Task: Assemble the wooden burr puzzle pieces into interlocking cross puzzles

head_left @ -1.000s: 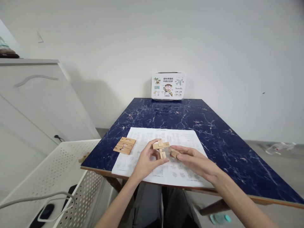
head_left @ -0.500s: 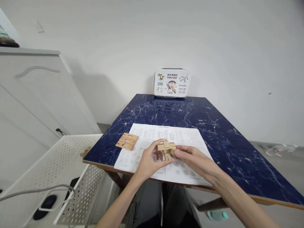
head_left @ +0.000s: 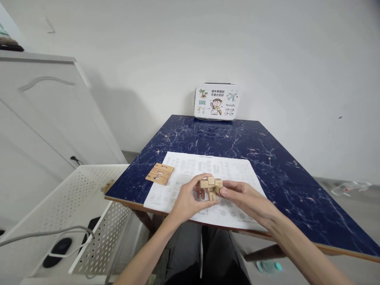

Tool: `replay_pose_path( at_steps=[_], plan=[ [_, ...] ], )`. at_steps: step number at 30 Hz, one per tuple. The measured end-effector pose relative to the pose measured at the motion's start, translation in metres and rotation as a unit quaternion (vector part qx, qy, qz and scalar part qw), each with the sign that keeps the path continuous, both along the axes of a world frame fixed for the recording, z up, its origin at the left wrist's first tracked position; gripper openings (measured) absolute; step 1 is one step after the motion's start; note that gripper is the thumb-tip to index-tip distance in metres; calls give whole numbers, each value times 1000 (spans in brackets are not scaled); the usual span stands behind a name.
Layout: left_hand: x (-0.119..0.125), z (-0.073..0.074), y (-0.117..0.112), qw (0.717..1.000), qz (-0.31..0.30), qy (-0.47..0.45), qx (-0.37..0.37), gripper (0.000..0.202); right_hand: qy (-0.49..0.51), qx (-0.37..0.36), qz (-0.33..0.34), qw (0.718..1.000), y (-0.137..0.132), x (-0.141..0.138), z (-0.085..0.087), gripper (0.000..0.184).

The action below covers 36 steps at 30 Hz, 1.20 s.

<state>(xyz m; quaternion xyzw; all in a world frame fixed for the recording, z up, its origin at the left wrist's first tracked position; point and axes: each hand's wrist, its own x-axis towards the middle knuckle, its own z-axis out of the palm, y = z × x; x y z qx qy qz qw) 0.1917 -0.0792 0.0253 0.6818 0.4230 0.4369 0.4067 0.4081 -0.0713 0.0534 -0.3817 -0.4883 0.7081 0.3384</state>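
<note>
Between my two hands is a wooden interlocking puzzle (head_left: 211, 183), made of pale blocks fitted crosswise, with small marks on some ends. My left hand (head_left: 190, 198) grips it from the left, thumb below and fingers curled above and behind. From the right, my right hand (head_left: 239, 194) pinches a block at the puzzle's side between thumb and fingers. The puzzle is held over a printed white sheet (head_left: 184, 162) with faint diagrams. Left of it, flat pieces of wood with slots (head_left: 160, 174) lie side by side, partly on the sheet's edge.
A white cartoon-printed case (head_left: 216, 101) stands at the back of the blue marble-patterned table (head_left: 213, 136) against the wall. A white perforated basket (head_left: 101, 237) with cables sits at the left, beside a white cabinet (head_left: 44, 118). A bottle (head_left: 268, 266) lies on the floor.
The view has shifted slightly. Both hands keep their hold on the puzzle, and its upper block looks slightly turned toward me.
</note>
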Motion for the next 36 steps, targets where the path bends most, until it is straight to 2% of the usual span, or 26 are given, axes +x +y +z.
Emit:
replay_pose_path(
  at_steps=[6, 11, 14, 16, 19, 24, 29, 33, 36],
  plan=[
    [0, 0, 0, 1000, 5, -10, -5, 70, 1, 2, 2, 1000, 0, -1, 0, 45],
    [-1, -1, -1, 999, -29, -30, -21, 70, 14, 12, 17, 1000, -1, -1, 0, 41],
    [-1, -3, -1, 997, -46, -60, -16, 52, 5, 24, 15, 1000, 0, -1, 3, 41],
    [-1, -3, 0, 997, -34, -70, -10, 42, -1, 29, 12, 1000, -1, -2, 5, 43],
    [0, -2, 0, 998, 7, -54, 2, 38, -14, 30, 10, 999, -5, -6, 6, 46],
    [2, 3, -2, 999, 42, -5, 24, 32, -17, 54, -36, 998, -14, -19, -4, 46],
    [1, 2, -4, 997, 32, 46, 51, 33, 2, 45, -38, 998, -16, -25, -16, 46],
    [-1, 0, -6, 998, -7, 47, 31, 38, 47, 21, -14, 999, -12, -22, -16, 44],
    [-1, 1, -6, 998, -39, 44, 13, 65, 78, 3, 13, 997, -10, -18, -13, 42]
  ],
)
